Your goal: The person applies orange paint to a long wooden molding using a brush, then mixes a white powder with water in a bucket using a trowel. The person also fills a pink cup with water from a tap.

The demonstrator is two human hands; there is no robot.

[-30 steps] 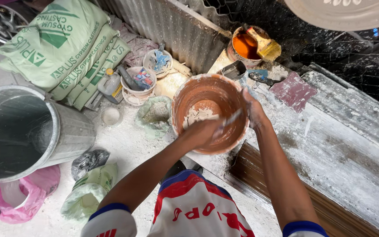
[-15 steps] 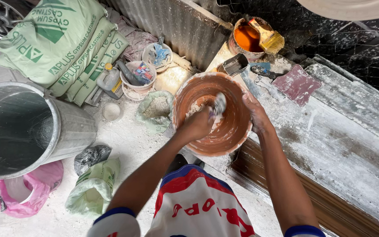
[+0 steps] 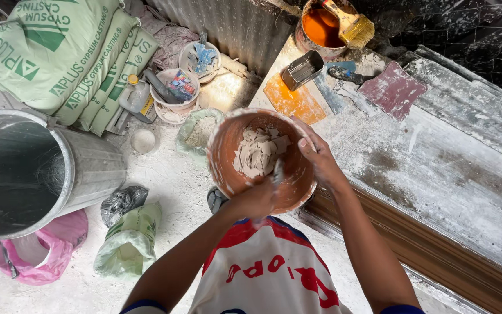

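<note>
An orange-brown rubber bowl (image 3: 225,166) holds broken flakes of pale dried plaster (image 3: 258,152). My right hand (image 3: 318,158) grips the bowl's right rim, thumb inside. My left hand (image 3: 255,199) is at the near rim, fist closed around a thin pale tool whose tip reaches into the bowl beside the flakes. The bowl is held above the floor, at the near left corner of a plaster-dusted bench (image 3: 437,174).
A large metal bin (image 3: 88,168) stands at left, green sacks (image 3: 59,58) behind it. Small tubs (image 3: 172,96) and a green bag (image 3: 129,241) lie on the floor. On the bench: orange paint pot with brush (image 3: 326,26), metal scoop (image 3: 300,70), trowel (image 3: 393,90).
The bowl has come nearer and lower toward me. My left hand drew back from the bowl's middle to the near rim; the plaster now lies as loose flakes.
</note>
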